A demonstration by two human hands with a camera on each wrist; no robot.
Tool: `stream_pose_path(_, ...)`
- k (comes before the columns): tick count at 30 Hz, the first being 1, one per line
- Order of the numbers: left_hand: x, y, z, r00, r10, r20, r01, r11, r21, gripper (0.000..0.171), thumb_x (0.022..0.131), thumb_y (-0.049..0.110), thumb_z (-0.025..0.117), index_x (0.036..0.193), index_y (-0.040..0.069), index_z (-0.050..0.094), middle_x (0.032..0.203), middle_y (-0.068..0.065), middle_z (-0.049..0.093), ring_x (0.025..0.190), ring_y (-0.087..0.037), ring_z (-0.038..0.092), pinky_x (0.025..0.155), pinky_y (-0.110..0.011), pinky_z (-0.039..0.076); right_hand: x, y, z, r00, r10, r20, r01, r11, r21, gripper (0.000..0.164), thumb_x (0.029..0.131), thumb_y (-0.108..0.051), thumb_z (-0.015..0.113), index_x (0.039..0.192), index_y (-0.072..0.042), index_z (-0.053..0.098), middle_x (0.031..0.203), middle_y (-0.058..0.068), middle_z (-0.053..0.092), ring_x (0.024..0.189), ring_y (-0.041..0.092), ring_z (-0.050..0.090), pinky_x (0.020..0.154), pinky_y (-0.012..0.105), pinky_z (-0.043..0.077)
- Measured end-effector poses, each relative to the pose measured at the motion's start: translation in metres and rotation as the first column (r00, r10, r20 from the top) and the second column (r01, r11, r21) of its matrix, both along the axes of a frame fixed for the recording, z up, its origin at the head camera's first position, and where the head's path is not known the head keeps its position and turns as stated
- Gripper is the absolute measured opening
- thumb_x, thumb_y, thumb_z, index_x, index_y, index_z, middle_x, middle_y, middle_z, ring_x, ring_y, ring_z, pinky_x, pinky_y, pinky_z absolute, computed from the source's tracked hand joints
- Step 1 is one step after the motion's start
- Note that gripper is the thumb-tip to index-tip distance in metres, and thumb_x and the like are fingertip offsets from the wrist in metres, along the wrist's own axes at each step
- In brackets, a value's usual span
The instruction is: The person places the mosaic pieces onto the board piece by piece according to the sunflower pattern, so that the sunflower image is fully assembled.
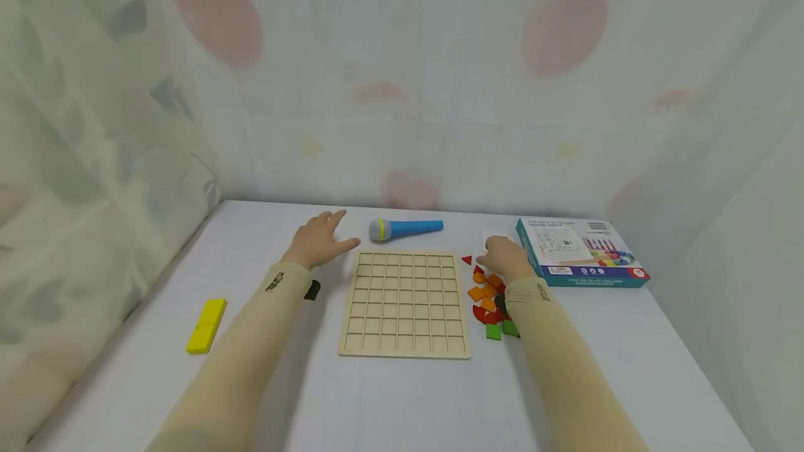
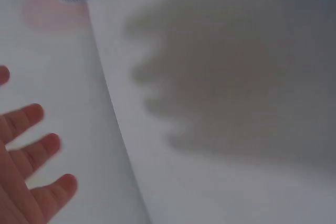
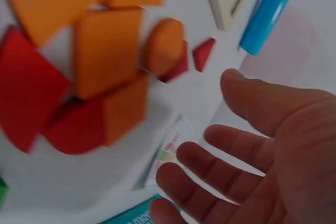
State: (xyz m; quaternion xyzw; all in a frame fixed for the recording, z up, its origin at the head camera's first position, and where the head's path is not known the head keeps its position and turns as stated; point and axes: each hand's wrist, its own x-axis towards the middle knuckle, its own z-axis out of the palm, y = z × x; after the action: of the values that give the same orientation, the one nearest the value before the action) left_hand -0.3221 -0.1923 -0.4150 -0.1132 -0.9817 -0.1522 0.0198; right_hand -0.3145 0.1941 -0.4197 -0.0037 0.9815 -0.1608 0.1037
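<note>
My left hand [image 1: 316, 241] hovers above the table beyond the board's left back corner, fingers spread and holding nothing; its shadow falls on the table in the left wrist view. The wooden grid board [image 1: 405, 305] lies between my arms, its square cells bare. Over the back of a pile of coloured pieces is my right hand [image 1: 504, 257], its fingers loosely bent and nothing held in the right wrist view. Orange pieces [image 3: 107, 51], red pieces [image 3: 34, 87] and a small red triangle [image 3: 203, 54] lie close by. Green pieces [image 1: 493, 332] sit at the pile's front, partly under my forearm.
Behind the board lies a blue toy microphone [image 1: 408, 228]. A teal printed box [image 1: 581, 253] stands at the right, and a white card [image 1: 490, 234] shows behind my right hand. Yellow blocks [image 1: 206, 326] lie far left. Hanging cloth [image 1: 402, 89] closes off the back.
</note>
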Motion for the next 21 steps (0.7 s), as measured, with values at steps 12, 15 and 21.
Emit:
stream_pose_path(12,0.082,-0.003,-0.019,0.911,0.042,0.411,-0.214,0.898,0.384,0.094,0.080,0.062,0.056,0.149,0.013,0.014,0.101,-0.018,0.058,0.072,-0.021,0.056,0.061,-0.032,0.046,0.015,-0.001,-0.018,0.992,-0.085,0.098,0.084,0.996,0.009,0.029,0.083,-0.025,0.065,0.094,0.001,0.063,0.075,0.010,0.055,0.071,0.024,0.053,0.062,0.031,0.041)
stream_pose_path(15,0.100,0.001,-0.025,0.887,0.030,0.460,-0.262,0.855,0.448,0.091,0.082,0.053,0.062,0.149,0.016,0.013,0.081,-0.012,0.058,0.055,-0.017,0.049,0.055,-0.029,0.044,0.018,-0.002,-0.018,0.988,-0.099,0.118,0.099,0.995,0.002,0.024,0.082,-0.024,0.064,0.087,-0.001,0.062,0.073,0.010,0.055,0.069,0.024,0.054,0.060,0.031,0.040)
stream_pose_path(21,0.121,0.006,-0.041,0.883,0.014,0.468,-0.281,0.815,0.506,0.092,0.078,0.045,0.070,0.149,0.022,0.016,0.065,-0.008,0.058,0.049,-0.016,0.048,0.050,-0.028,0.043,0.022,-0.004,-0.018,0.985,-0.116,0.129,0.111,0.993,0.042,0.024,0.083,-0.019,0.062,0.095,0.001,0.062,0.078,0.011,0.057,0.072,0.025,0.054,0.062,0.033,0.041)
